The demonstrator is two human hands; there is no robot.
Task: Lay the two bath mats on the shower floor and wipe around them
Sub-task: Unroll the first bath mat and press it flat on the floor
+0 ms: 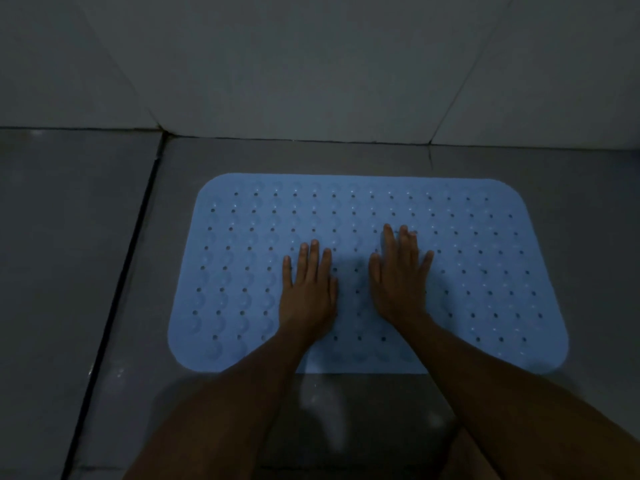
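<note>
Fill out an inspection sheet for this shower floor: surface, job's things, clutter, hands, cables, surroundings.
Surface: dark grey floor tiles, dim light, a dark grout line running down the left side.
Job's things: one blue bath mat with rows of holes, lying flat near the wall; second mat and wiping cloth not seen.
Clutter: nothing seen.
Hands: left hand and right hand both flat, palms down on the mat's middle, fingers extended, holding nothing.
Cables: nothing seen.
Surroundings: pale tiled wall meeting the floor just beyond the mat.
</note>
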